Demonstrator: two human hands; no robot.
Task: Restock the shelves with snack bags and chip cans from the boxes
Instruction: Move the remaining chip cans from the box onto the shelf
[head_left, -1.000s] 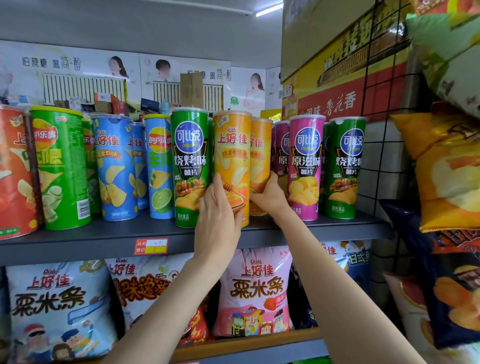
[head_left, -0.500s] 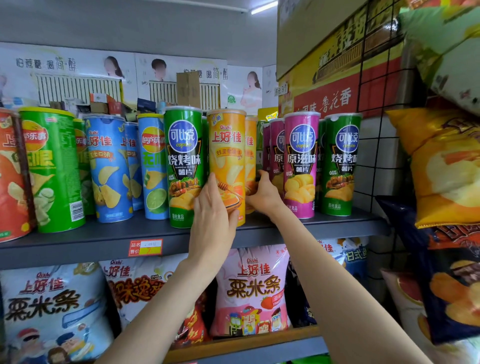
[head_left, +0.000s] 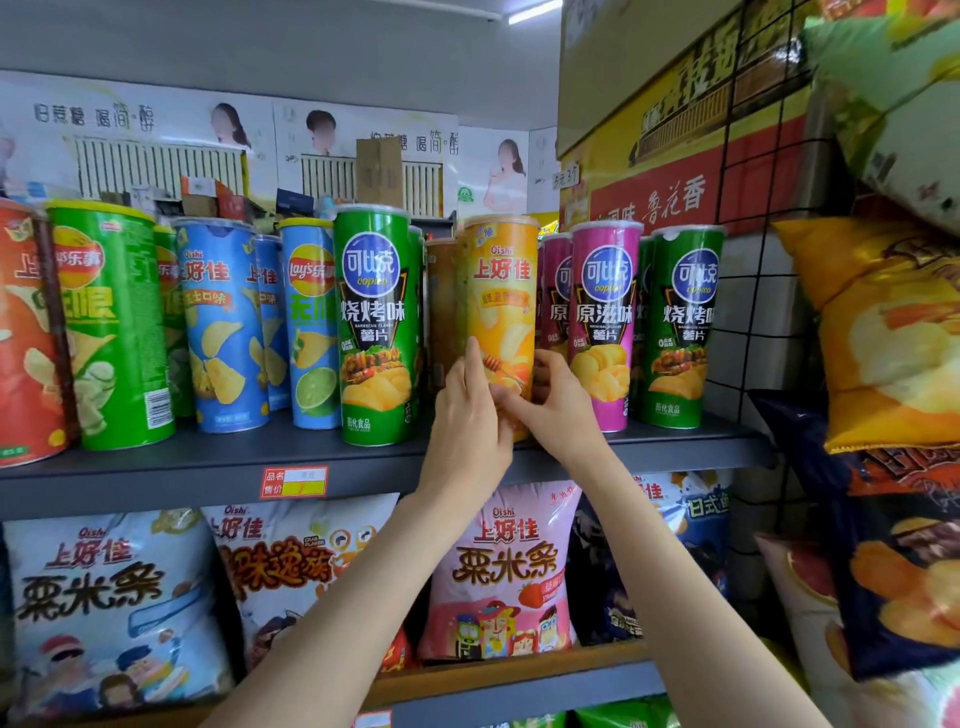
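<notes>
A yellow Oishi chip can (head_left: 501, 296) stands upright on the dark grey upper shelf (head_left: 156, 467), between a green barbecue can (head_left: 374, 322) and a pink can (head_left: 605, 322). My left hand (head_left: 467, 421) grips its lower left side, with one finger pointing up along the can. My right hand (head_left: 558, 405) curls round its lower right side. The two hands touch at the can's base and hide it. A second yellow can (head_left: 441, 312) stands blurred just behind and to the left.
More cans fill the shelf: blue ones (head_left: 223, 332), green Lay's (head_left: 114, 322), another green can (head_left: 685, 322) at the right end. Snack bags (head_left: 498, 566) line the shelf below. Chip bags (head_left: 893, 332) hang on a wire grid at right.
The yellow can has shifted right and now stands next to the pink can. My two hands have come together on its lower part. The other yellow can now shows behind it on the left.
</notes>
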